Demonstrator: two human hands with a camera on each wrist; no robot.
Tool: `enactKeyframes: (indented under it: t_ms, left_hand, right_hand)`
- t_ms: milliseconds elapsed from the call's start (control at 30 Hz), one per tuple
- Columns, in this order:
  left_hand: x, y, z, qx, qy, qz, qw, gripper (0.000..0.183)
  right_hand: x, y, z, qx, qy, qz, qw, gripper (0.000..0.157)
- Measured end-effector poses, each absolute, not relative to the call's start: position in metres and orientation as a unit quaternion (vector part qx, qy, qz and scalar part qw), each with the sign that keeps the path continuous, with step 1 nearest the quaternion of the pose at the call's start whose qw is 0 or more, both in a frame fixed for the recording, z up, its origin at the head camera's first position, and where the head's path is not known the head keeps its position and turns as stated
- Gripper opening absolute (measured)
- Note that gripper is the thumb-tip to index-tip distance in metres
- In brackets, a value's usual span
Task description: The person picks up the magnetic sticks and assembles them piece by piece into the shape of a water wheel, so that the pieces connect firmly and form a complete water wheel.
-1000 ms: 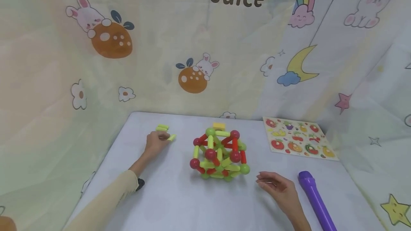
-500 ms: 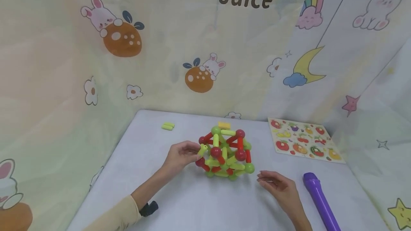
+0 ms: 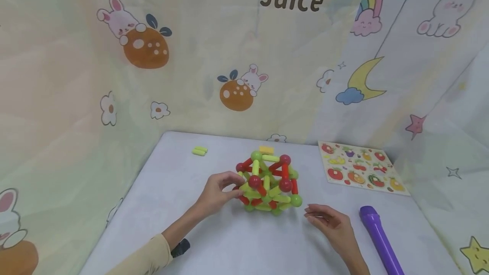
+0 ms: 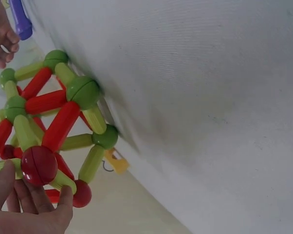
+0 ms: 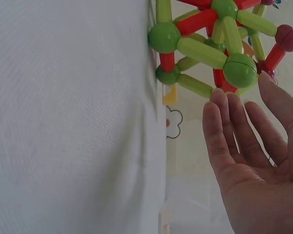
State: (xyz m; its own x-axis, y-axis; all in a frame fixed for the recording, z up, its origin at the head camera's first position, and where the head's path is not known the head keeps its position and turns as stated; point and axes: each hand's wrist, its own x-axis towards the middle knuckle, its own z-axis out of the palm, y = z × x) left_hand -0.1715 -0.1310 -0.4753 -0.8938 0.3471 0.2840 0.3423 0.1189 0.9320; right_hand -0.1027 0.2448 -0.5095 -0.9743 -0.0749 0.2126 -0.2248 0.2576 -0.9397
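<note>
A ball-and-rod magnetic structure (image 3: 266, 197) with red and green balls and red and yellow-green rods stands mid-table. My left hand (image 3: 218, 190) is at its left side, thumb and fingers pinching a yellow-green magnetic rod (image 4: 17, 166). In the left wrist view this rod meets a red ball (image 4: 39, 165), and a fingertip lies by another yellow-green rod under it. My right hand (image 3: 331, 226) holds nothing; its fingers are loosely bent, just right of the structure's lower green ball (image 3: 296, 200). The right wrist view shows its fingertips close to the structure.
Two loose yellow-green rods (image 3: 200, 151) lie at the back left. A yellow block (image 3: 266, 150) sits behind the structure. A fruit-picture board (image 3: 363, 166) lies at the back right, and a purple toy microphone (image 3: 382, 239) is right of my right hand.
My left hand has carried a yellow-green rod from the back left rightward to the structure's left side and put it against a red ball. My right hand has stayed about still.
</note>
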Motion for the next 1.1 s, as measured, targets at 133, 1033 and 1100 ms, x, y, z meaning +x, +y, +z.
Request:
enactKeyframes:
  t_ms: [133,1033,1100]
  left_hand:
    - [-0.173,-0.132,-0.477,0.229,0.749,0.622,0.004,0.03]
    - [-0.31,-0.262,-0.524,-0.039,0.86,0.501,-0.09,0.034]
    - [-0.312,-0.262,-0.525,-0.036,0.866,0.49,-0.094,0.034]
  right_hand:
    - [-0.103,0.245,-0.509,0.104,-0.788,0.603,0.065,0.037]
    - [-0.099,0.244,-0.514,0.064,-0.788,0.61,0.052,0.037]
    - [-0.099,0.245,-0.515,0.07,-0.787,0.611,0.056,0.037]
